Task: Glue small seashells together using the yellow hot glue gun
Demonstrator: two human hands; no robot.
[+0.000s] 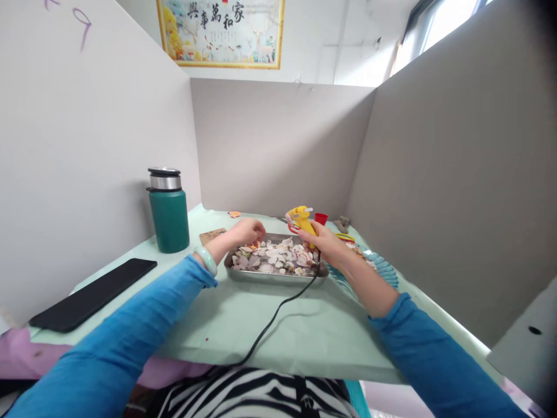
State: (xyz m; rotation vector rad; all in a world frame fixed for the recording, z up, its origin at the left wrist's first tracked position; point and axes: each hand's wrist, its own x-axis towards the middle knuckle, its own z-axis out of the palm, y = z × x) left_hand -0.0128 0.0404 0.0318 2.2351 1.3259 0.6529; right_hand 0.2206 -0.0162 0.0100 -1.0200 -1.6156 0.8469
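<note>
A metal tray (278,277) holding several seashells (278,258) sits in the middle of the pale green table. My left hand (246,232) hovers over the tray's left part with fingers curled in a pinch on something small I cannot make out. My right hand (324,241) is wrapped round the handle of a yellow glue gun (301,217), held upright over the tray's right side. The gun's black cord (278,310) runs down across the table toward me.
A green thermos (167,212) stands at the left, with a black phone (93,293) lying near the left edge. A small red cup (321,218) and coloured items sit behind the tray. Blue pieces (383,270) lie at the right. Grey partition walls enclose the table on three sides.
</note>
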